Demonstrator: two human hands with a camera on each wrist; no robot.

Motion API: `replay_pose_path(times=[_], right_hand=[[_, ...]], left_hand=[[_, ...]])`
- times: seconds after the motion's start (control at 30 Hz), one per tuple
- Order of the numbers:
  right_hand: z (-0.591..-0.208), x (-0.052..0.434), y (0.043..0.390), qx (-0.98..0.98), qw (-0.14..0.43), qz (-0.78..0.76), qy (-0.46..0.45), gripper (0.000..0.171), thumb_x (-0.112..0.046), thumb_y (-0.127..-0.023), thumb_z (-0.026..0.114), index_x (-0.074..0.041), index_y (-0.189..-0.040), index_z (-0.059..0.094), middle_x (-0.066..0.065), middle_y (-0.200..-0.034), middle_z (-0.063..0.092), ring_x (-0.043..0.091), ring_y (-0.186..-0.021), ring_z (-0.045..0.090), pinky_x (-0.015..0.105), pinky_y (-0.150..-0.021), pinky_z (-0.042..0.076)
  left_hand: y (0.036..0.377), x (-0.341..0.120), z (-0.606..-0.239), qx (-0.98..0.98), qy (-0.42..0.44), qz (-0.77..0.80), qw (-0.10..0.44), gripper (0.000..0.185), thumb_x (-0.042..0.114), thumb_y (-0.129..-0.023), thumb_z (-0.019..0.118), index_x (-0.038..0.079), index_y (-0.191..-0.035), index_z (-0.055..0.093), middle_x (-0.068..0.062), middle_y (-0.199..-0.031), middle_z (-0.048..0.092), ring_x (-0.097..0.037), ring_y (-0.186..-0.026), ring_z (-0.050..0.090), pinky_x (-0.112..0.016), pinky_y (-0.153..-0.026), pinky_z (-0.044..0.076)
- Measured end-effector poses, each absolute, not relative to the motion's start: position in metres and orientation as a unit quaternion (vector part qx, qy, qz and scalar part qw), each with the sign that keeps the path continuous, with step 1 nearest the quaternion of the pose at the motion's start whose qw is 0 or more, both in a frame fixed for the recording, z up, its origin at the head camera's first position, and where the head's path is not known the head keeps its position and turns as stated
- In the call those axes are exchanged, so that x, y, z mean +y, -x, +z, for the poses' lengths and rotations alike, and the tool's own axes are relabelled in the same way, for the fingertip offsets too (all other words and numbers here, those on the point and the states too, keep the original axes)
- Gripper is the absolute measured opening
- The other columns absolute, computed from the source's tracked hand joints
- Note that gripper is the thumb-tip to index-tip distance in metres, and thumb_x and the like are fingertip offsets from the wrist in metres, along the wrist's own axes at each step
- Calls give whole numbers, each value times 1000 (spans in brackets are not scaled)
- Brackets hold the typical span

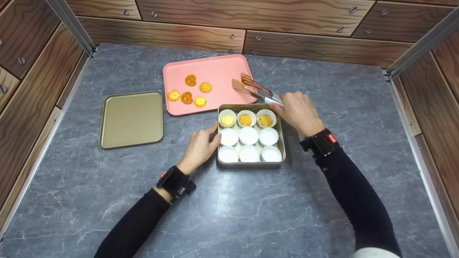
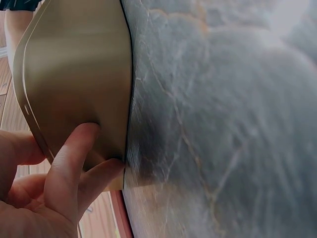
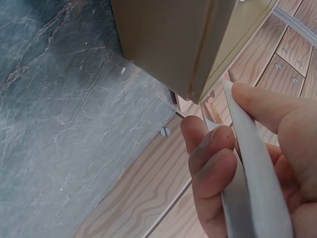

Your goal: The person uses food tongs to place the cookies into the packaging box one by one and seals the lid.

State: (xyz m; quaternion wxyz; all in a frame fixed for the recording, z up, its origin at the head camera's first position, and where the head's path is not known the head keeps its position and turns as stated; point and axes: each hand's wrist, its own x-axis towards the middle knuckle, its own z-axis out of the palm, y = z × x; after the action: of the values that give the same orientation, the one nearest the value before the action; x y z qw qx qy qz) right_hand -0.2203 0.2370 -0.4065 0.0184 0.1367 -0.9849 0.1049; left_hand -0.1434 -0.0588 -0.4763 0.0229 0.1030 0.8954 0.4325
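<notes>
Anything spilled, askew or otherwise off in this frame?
Nothing stands out. The tin sits flat, its paper cups in tidy rows, three holding cookies. Five cookies lie on the pink tray; the lid lies flat, apart. Left hand steadies the tin; right hand holds tongs.

Bright even light, soft shadows, blurred close-ups

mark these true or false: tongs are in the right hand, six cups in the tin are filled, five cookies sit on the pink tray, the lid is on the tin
The right hand holds the tongs: true.
Six paper cups in the tin are filled: false, only the three in the far row hold cookies.
Five cookies lie on the pink tray: true.
The lid is on the tin: false, it lies on the table to the tin's left.
The left hand touches the tin: true.
</notes>
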Motion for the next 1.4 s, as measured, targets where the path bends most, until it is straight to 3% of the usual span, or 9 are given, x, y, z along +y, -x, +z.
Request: replay_pose_path(times=[0.17,0.4,0.73,0.87,0.97,1.03,1.1,1.23,1.4], right_hand=[[-403,238,218,-985,21,107,-136,39,-36,-101,68,-4,-80,63,7,-65,52,26,-56,50,37,-47,39],[-396,242,209,-982,33,117,-144,37,-34,-101,67,-4,-79,63,6,-65,52,25,-55,50,35,-45,37],[-388,250,187,-976,33,148,-153,30,-29,-102,67,1,-104,73,7,-66,54,20,-50,45,31,-41,36],[-384,253,179,-972,39,158,-167,31,-28,-101,69,1,-112,74,7,-66,57,17,-46,44,30,-37,38],[-381,255,173,-969,46,161,-179,30,-27,-100,70,1,-110,74,6,-64,57,16,-44,44,29,-35,39],[-379,257,168,-967,55,160,-189,30,-28,-100,70,1,-108,73,5,-64,56,15,-45,44,28,-35,40],[-377,259,162,-966,60,158,-197,28,-28,-101,70,0,-102,72,4,-63,54,15,-46,43,27,-36,39],[-376,263,152,-964,58,161,-202,29,-29,-101,69,-1,-103,72,3,-63,53,14,-46,41,27,-36,37],[-379,264,140,-962,48,163,-214,28,-30,-101,69,-2,-106,74,2,-65,57,12,-46,42,26,-37,38]], left_hand=[[143,-59,-475,894,-98,437,31,49,19,-104,60,-3,-146,49,-22,-142,56,-12,-47,31,-35,-52,45],[142,-58,-474,892,-90,441,35,49,20,-104,60,-2,-147,49,-24,-139,59,-10,-46,31,-30,-48,41],[142,-58,-476,884,-77,459,50,50,21,-104,60,-1,-148,49,-18,-147,52,-10,-47,33,-28,-48,41],[140,-59,-476,877,-68,473,52,50,22,-103,61,0,-147,50,-20,-101,75,-7,-44,32,-23,-42,36],[140,-61,-475,869,-60,486,63,51,20,-101,61,3,-148,51,-9,-66,62,-6,-41,31,-22,-38,33],[140,-61,-474,863,-54,496,75,53,19,-99,61,4,-149,50,-10,-72,67,-6,-42,33,-21,-37,34],[141,-62,-472,858,-47,505,87,55,18,-98,62,6,-149,50,-16,-93,75,-7,-42,36,-21,-38,36],[142,-62,-468,841,-28,529,108,55,16,-97,63,9,-150,50,-18,-134,67,-8,-44,42,-21,-40,40],[141,-62,-468,822,-7,555,129,55,13,-98,64,10,-152,49,-16,-146,59,-10,-48,49,-23,-45,48]])
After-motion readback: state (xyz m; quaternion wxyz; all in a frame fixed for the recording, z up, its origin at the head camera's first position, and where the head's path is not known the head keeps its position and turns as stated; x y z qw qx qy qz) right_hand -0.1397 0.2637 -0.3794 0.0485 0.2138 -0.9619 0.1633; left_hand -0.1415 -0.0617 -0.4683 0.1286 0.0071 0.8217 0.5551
